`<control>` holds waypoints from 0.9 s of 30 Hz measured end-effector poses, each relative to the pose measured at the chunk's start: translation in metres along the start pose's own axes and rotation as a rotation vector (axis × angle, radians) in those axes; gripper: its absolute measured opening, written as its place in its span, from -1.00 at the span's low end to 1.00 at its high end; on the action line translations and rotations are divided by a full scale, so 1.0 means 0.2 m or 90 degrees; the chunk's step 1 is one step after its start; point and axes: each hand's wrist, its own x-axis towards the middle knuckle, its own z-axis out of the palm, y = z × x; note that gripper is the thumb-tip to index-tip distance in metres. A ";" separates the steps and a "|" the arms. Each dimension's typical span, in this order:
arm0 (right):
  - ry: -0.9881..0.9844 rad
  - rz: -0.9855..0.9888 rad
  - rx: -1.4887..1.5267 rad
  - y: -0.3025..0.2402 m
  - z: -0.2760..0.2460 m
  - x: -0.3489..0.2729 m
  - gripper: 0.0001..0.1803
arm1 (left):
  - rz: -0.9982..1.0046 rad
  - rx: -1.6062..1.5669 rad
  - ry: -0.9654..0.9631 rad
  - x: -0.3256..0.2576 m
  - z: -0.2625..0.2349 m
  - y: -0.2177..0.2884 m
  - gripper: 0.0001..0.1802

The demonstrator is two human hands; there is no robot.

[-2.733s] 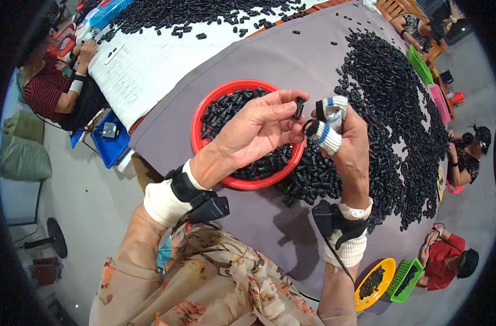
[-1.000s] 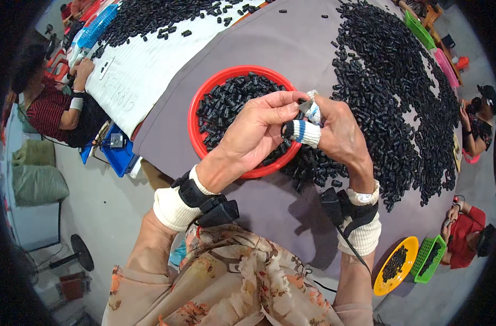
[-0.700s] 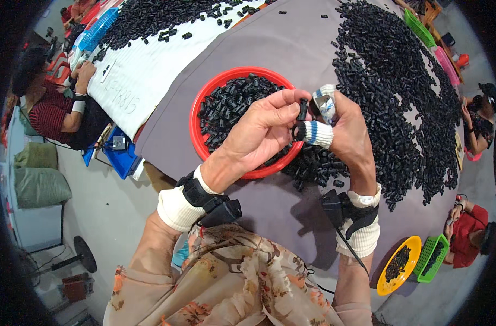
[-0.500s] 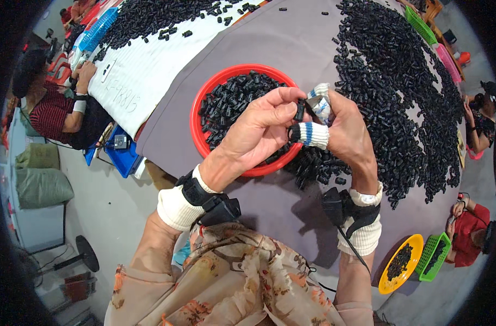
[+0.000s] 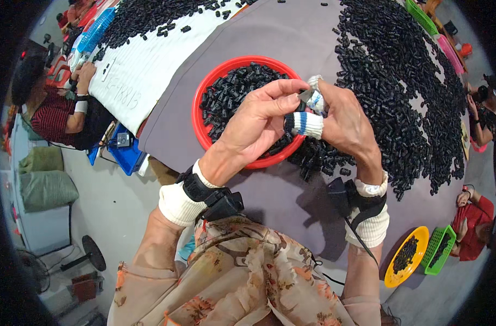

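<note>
My left hand (image 5: 253,117) is above the red basin (image 5: 200,89), its thumb and forefinger pinched on a small black plastic part (image 5: 301,105). Opposite it, my right hand (image 5: 346,114) wears white knitted finger covers with blue stripes on the thumb and a finger. Between those covered fingers is a small grey blade (image 5: 306,95), its tip against the black part. Most of the blade is hidden by the fingers. Many similar black parts (image 5: 242,89) fill the basin beneath my hands.
A broad heap of black parts (image 5: 389,98) spreads over the grey table cover (image 5: 280,32) to the right. An orange-yellow dish (image 5: 422,239) and a green basket (image 5: 430,266) stand at the lower right. A co-worker (image 5: 58,117) sits at the left, others at the right.
My hands have tilted slightly and come closer together at the black part. The blade now shows against it. The whole view has shifted a little.
</note>
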 end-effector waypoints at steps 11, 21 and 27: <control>0.107 -0.005 0.260 0.02 0.06 -0.03 -0.58 | -0.007 -0.041 -0.005 0.00 0.00 -0.01 -0.69; 0.100 0.002 0.252 0.02 0.07 -0.02 -0.55 | -0.017 0.008 -0.028 0.00 -0.05 0.01 -0.69; 0.100 0.009 0.351 0.04 0.11 -0.02 -0.54 | -0.024 -0.068 0.022 -0.01 -0.03 0.01 -0.78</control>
